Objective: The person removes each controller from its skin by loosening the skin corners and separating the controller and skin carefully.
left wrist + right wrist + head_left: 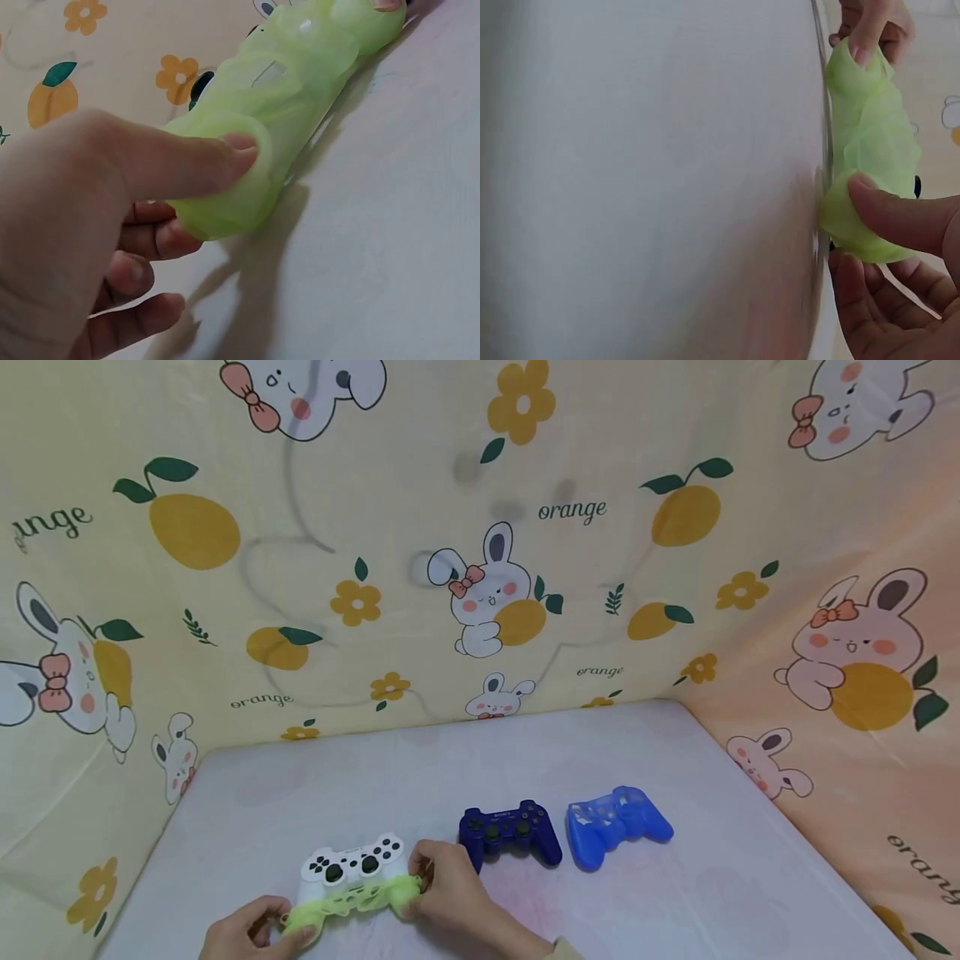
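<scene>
A white game controller (352,862) lies on the table with its buttons and two dark thumbsticks facing up. Over its grips stretches a light green silicone controller cover (352,900), while the upper half of the controller is bare. My left hand (251,929) pinches the cover at the left grip, its thumb (202,161) pressed into the soft green end. At the other grip my right hand (453,885) pinches the cover, with the thumb (900,217) on top and fingers curled beneath. The cover's far side is hidden in both wrist views.
To the right of my hands sits a dark blue controller (510,832). Beside it is a bright blue controller-shaped cover (618,825) with clear-looking patches. A cream cloth printed with rabbits and oranges (420,527) rises behind and beside the pale table (360,785).
</scene>
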The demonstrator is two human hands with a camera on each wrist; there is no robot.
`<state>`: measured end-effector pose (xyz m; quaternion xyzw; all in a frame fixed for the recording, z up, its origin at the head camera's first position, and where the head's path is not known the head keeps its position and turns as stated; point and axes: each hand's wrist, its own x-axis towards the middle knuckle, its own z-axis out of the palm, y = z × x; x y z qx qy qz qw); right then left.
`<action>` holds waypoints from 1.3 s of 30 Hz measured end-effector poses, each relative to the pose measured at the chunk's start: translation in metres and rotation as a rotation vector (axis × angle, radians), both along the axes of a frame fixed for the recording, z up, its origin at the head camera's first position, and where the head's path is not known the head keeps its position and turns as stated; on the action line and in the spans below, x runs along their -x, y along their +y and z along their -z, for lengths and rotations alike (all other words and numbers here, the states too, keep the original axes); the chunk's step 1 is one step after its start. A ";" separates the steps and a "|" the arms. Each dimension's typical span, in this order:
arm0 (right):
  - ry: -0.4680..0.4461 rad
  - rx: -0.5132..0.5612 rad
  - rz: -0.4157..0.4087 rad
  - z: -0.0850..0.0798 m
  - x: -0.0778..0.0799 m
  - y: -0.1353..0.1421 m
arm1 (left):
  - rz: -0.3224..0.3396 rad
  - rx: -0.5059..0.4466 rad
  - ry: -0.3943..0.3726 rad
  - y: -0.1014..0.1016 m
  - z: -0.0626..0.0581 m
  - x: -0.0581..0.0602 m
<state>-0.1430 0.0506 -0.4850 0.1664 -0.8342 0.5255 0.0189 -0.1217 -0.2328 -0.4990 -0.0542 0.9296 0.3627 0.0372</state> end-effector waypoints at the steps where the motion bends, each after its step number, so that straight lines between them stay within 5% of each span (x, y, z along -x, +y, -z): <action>1: -0.007 0.002 -0.003 -0.001 0.000 0.000 | -0.002 0.004 -0.002 0.000 0.000 0.000; 15: -0.057 -0.044 -0.001 -0.006 -0.002 -0.006 | -0.024 -0.067 0.068 0.023 0.000 0.000; 21: -0.097 -0.069 0.004 -0.008 -0.007 -0.012 | 0.013 -0.066 0.034 0.021 -0.001 -0.001; 28: -0.017 -0.234 0.063 -0.010 -0.007 -0.020 | 0.009 -0.078 0.034 0.021 -0.001 -0.002; 39: -0.022 -0.224 0.063 -0.009 -0.004 -0.024 | 0.014 -0.079 0.016 0.021 -0.003 -0.002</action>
